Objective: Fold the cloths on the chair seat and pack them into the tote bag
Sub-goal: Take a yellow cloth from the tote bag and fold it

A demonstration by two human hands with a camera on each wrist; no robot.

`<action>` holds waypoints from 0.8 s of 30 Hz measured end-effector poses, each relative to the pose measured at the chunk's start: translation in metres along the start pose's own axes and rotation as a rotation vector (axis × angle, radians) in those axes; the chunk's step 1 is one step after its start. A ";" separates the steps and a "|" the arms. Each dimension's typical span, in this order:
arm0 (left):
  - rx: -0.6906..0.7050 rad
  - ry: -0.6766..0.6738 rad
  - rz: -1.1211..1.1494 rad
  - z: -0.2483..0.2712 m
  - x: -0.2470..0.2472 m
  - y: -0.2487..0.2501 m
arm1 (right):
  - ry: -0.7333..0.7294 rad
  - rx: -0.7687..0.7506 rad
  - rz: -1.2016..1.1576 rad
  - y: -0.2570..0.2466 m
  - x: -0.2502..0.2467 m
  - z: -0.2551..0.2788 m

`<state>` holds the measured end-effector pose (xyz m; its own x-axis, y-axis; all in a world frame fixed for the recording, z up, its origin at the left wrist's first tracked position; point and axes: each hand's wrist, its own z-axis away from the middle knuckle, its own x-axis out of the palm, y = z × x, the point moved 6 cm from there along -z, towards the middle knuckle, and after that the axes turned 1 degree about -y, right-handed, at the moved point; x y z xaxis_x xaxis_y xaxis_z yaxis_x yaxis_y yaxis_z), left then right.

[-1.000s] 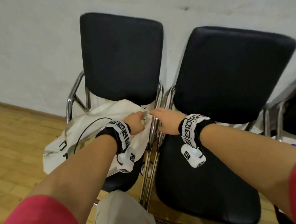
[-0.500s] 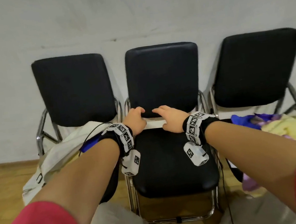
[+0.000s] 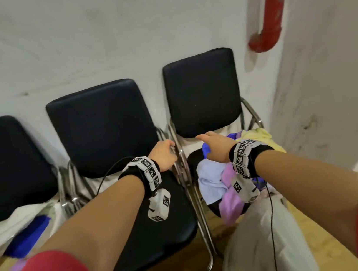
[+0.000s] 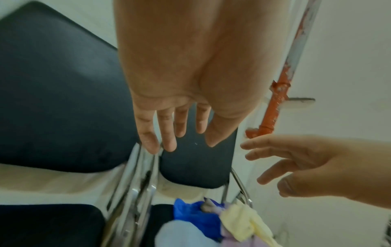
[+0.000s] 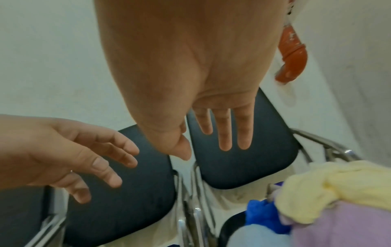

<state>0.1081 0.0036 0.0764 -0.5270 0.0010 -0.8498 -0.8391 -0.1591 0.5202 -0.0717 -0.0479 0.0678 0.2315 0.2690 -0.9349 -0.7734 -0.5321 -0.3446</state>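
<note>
A heap of cloths (image 3: 221,176) in blue, yellow, lilac and pale blue lies on the right chair's seat (image 3: 192,159); the same cloths (image 4: 213,222) (image 5: 330,197) show in both wrist views. My right hand (image 3: 214,144) hovers over the heap with fingers straight and holds nothing. My left hand (image 3: 163,152) hangs above the chrome frames between the middle and right chairs, fingers relaxed and empty. The white tote bag (image 3: 15,227) lies on the left chair with a blue cloth (image 3: 27,237) in it.
Three black chairs stand in a row against a white wall; the middle seat (image 3: 154,234) is bare. A red pipe (image 3: 268,9) runs down the wall beside a white pillar (image 3: 324,70). A whitish plastic bag (image 3: 263,244) sits on the wooden floor below the right chair.
The view has swung right from the tote bag on the left chair, across the middle chair, to the cloth heap. Both hands travelled right with it, and both are empty.
</note>
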 end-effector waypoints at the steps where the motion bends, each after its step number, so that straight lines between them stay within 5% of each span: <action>1: 0.017 -0.007 -0.010 -0.009 0.012 0.014 | 0.008 0.019 0.003 0.020 -0.003 0.004; 9: 0.105 -0.135 -0.052 -0.064 0.111 0.091 | 0.008 0.219 -0.002 0.157 -0.010 0.025; 15: 0.114 -0.206 -0.060 -0.100 0.156 0.094 | -0.068 0.378 -0.047 0.235 0.021 0.009; 24: 0.096 -0.272 -0.041 -0.139 0.181 0.069 | -0.124 0.545 -0.181 0.288 0.058 -0.035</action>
<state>-0.0264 -0.1446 -0.0534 -0.4984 0.2724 -0.8230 -0.8625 -0.0593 0.5026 -0.2602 -0.2139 -0.0889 0.3427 0.4269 -0.8368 -0.9274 0.0114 -0.3740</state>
